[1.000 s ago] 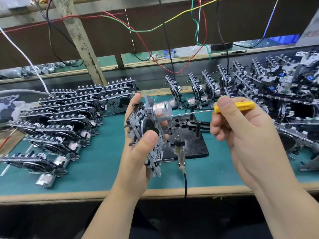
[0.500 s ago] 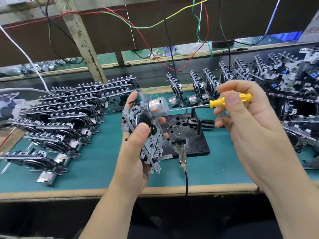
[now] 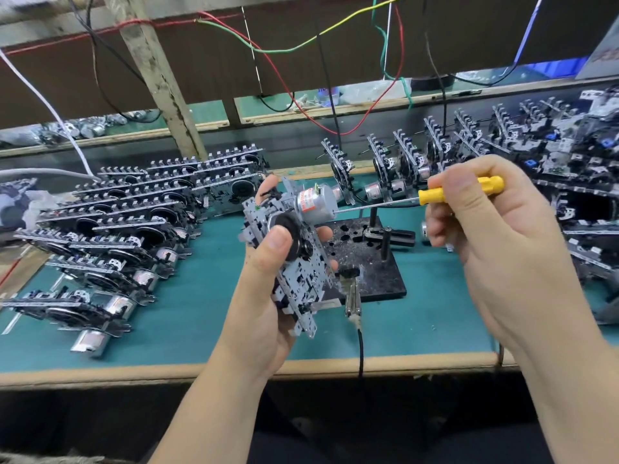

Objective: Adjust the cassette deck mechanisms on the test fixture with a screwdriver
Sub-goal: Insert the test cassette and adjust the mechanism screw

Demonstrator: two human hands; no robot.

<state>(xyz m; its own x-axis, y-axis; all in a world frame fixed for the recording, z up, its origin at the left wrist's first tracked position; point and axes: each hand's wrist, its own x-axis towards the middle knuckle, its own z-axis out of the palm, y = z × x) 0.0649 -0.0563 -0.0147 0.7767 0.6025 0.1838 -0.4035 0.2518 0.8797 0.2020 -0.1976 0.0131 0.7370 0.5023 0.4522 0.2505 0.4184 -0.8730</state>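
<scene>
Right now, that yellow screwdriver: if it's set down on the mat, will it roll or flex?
The yellow screwdriver, gripped in the right hand, has a round-looking fluted handle, so it would probably roll on the green mat. Its shaft is long and thin, so side load may flex it slightly. It likely weighs little.

- The left hand (image 3: 268, 296) grips a cassette deck mechanism (image 3: 291, 256) held tilted above the bench (image 3: 201, 316).
- The right hand (image 3: 495, 242) pinches a yellow-handled screwdriver (image 3: 459, 191), its tip at the mechanism's motor (image 3: 315, 204).
- A black test fixture (image 3: 368, 259) lies behind.
</scene>
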